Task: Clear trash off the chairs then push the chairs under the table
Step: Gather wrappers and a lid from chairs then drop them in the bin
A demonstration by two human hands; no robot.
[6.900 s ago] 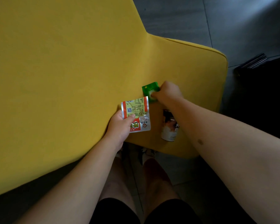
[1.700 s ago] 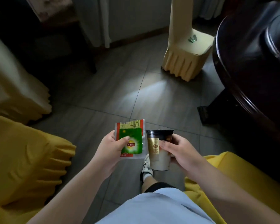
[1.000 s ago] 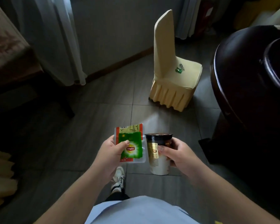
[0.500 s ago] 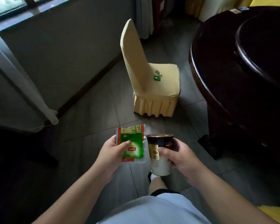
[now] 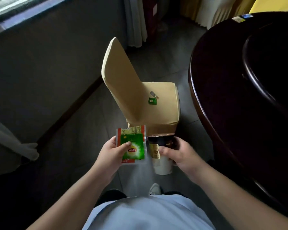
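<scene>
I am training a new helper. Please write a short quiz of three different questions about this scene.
1. True or false: the chair seat is free of trash.
2. The right hand holds: A) a cup B) a bottle C) nothing.
3. Fill in: the left hand holds two ____.

Key: 1 false, a green wrapper and a small silvery piece lie there; 2 A; 3 packets.

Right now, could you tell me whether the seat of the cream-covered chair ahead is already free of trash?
No, a small green wrapper and a silvery scrap beside it lie on the seat of the cream-covered chair.
</scene>
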